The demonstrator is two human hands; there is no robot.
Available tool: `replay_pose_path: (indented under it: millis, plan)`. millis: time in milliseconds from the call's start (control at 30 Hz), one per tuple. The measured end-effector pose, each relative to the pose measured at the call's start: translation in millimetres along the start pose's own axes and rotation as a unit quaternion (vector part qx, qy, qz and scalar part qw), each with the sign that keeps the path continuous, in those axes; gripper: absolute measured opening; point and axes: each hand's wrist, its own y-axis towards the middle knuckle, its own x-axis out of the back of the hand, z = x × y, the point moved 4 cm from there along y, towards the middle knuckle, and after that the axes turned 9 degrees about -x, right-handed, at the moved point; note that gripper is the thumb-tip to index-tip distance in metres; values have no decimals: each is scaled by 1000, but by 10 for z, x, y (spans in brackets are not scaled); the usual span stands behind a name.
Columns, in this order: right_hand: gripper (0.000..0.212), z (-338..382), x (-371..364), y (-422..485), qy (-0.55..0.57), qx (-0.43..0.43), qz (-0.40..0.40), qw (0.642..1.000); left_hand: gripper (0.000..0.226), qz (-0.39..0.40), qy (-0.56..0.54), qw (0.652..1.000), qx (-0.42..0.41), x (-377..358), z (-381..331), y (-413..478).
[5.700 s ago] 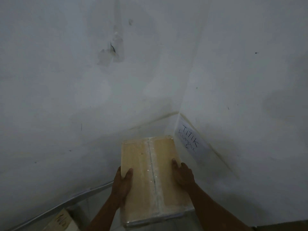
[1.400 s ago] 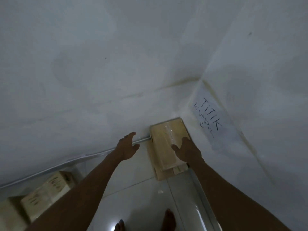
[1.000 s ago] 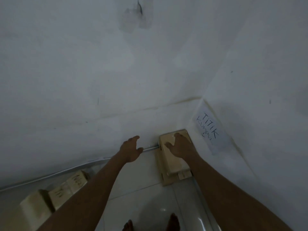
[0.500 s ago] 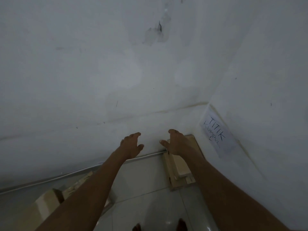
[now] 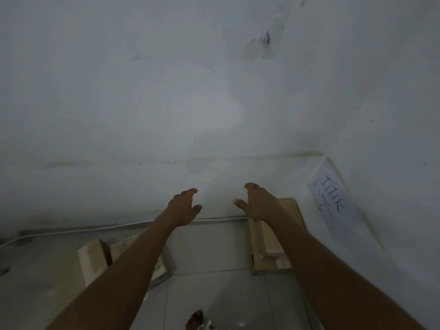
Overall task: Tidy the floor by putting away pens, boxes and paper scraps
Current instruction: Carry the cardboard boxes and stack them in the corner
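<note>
A stack of tan cardboard boxes (image 5: 264, 246) lies on the floor in the room's corner, below a white paper sign (image 5: 329, 201) taped to the right wall. My right hand (image 5: 258, 202) hovers above the stack's far end, fingers spread, holding nothing. My left hand (image 5: 184, 207) is raised beside it to the left, also open and empty. Further tan boxes (image 5: 95, 258) sit on the floor at the left, partly hidden behind my left forearm.
White walls meet in a corner at the right. A white cable (image 5: 95, 228) runs along the foot of the far wall. The floor is pale glossy tile (image 5: 209, 248). My foot (image 5: 196, 317) and a small white scrap (image 5: 208, 325) show at the bottom edge.
I set the carried box on the corner stack and let go. My right hand has lifted off it. The view has shifted left, showing more of the left boxes.
</note>
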Motion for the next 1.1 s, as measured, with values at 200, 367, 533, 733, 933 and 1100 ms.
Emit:
replay_pose_path:
  millis: [200,367,533,733,933,1100]
  plan:
    - [75,275,-49,-51,-30,68,27,997,62,-32,-20,998,59,-65,133,-409]
    - [77,485,-218,-158,-55,108,61,991,60,-46,-26,995,88,-125,282,-754]
    - [77,644,-398,-263,-59,122,74,988,58,-61,-26,994,88,-167,451,-974]
    - [77,925,-611,-372,-59,104,77,990,59,-55,-30,995,76,-100,755,-1129]
    - [76,1468,-932,-494,-47,76,82,993,60,-36,-32,997,66,86,1376,-1407]
    - [71,1941,-1236,-630,-33,69,79,994,60,-17,-24,996,81,289,2054,-1708]
